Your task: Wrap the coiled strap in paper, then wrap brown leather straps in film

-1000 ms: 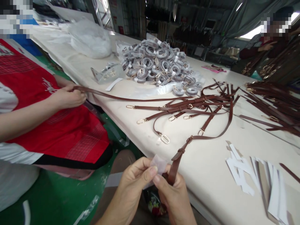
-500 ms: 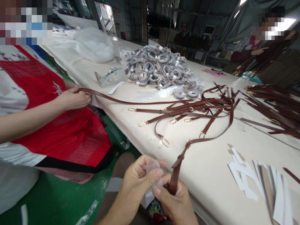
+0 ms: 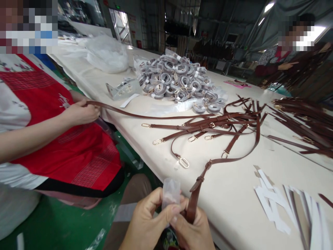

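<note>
Low in the view, my left hand point(image 3: 148, 219) pinches a small piece of translucent plastic film point(image 3: 171, 191) between thumb and fingers. Right beside it, my right hand point(image 3: 194, 225) is closed around the end of a brown leather strap point(image 3: 193, 203), its thumb meeting the left thumb at the film. From there the strap rises past a keeper loop and curves over the table to a tangle of brown straps point(image 3: 213, 123) with gold oval clasps point(image 3: 184, 163). The strap's lower end is hidden inside my hands.
A co-worker in a red apron point(image 3: 78, 152) sits at left, holding another strap point(image 3: 125, 111). Coiled wrapped straps point(image 3: 174, 76) form a heap mid-table. White paper strips point(image 3: 273, 205) and more straps point(image 3: 307, 121) lie at right. Another person point(image 3: 275, 66) stands across the table.
The film in my left hand now stands more upright, and both hands have shifted slightly down and closer together. The co-worker's hand stays in nearly the same place.
</note>
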`<state>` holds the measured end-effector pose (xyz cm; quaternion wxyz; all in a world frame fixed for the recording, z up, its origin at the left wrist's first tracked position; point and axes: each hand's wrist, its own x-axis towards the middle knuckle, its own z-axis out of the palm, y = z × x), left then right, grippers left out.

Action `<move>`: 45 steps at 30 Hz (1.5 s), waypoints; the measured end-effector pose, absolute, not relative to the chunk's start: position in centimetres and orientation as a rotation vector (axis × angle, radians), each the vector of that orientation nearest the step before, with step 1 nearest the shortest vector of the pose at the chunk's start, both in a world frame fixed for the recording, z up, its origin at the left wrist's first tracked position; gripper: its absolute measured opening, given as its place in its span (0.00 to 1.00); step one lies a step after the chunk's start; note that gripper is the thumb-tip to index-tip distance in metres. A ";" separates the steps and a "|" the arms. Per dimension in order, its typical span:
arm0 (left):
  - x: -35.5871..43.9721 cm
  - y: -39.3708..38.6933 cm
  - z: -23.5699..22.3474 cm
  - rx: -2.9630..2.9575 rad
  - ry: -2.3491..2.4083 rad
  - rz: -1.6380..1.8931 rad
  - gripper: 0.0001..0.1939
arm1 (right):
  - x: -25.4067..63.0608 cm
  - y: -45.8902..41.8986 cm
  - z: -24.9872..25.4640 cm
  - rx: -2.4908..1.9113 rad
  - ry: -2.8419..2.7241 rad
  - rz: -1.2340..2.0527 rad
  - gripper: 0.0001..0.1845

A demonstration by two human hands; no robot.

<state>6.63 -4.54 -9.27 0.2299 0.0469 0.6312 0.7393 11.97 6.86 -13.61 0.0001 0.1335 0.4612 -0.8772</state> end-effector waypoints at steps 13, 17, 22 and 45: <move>5.1 -6.4 -9.0 0.486 2.293 1.765 0.12 | 13.4 14.0 -6.6 0.534 2.282 -2.343 0.30; 4.7 -6.5 -9.5 0.631 2.386 1.730 0.10 | 13.8 16.6 -3.1 0.690 2.381 -2.334 0.33; 4.9 -6.5 -10.4 0.808 2.353 1.703 0.05 | 12.3 16.5 0.6 0.470 2.509 -2.656 0.31; 5.1 -6.8 -10.5 1.037 2.190 1.651 0.06 | 8.5 14.6 1.7 0.214 2.360 -2.771 0.27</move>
